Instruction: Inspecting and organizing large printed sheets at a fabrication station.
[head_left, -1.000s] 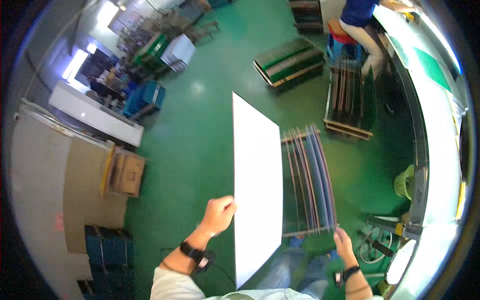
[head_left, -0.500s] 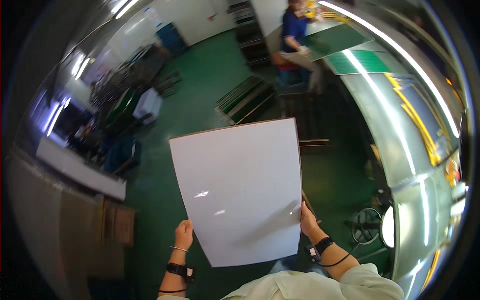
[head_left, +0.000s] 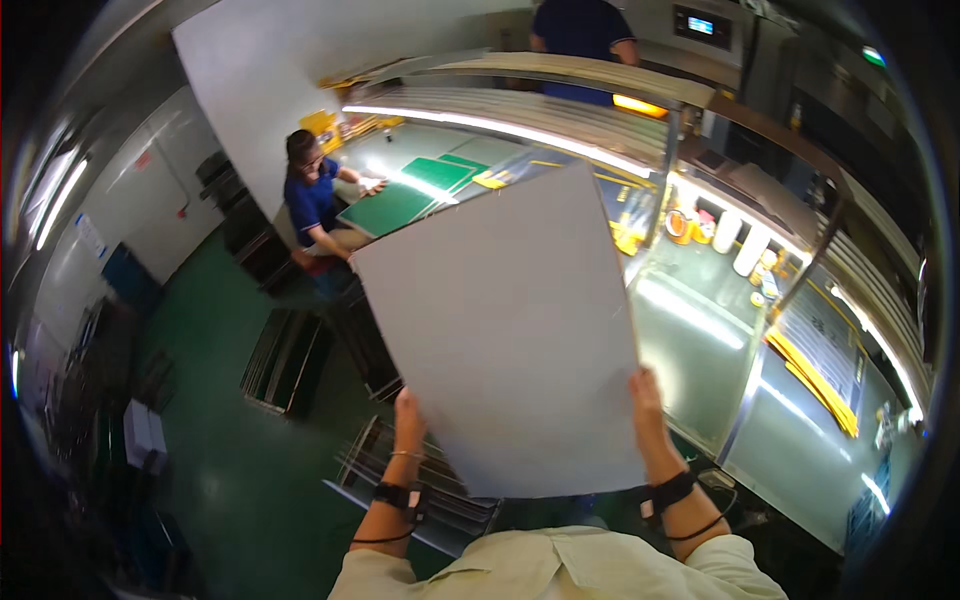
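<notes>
A large, flat white panel point(head_left: 505, 340) with a thin dark edge is held up in front of me, its far end tilted upward. My left hand point(head_left: 409, 420) grips its left edge, fingers closed round the border. On the opposite edge my right hand point(head_left: 648, 402) is closed in the same way. The fingertips behind the panel are hidden. Each wrist wears a black strap with a small device. The panel's far corner overlaps the view of the lit worktable point(head_left: 690, 380).
A co-worker in dark blue point(head_left: 312, 205) sits at the bench, hands by a green panel point(head_left: 400, 200). Racks point(head_left: 285, 360) stand on the green floor. Rolls and tape point(head_left: 740, 240) stand on the worktable, with yellow strips point(head_left: 815, 385) farther right. Another person point(head_left: 585, 40) is behind the shelf.
My view has swung to the right, toward the lit worktable. The white panel has come along, raised higher and still in both hands. A rack now shows below it.
</notes>
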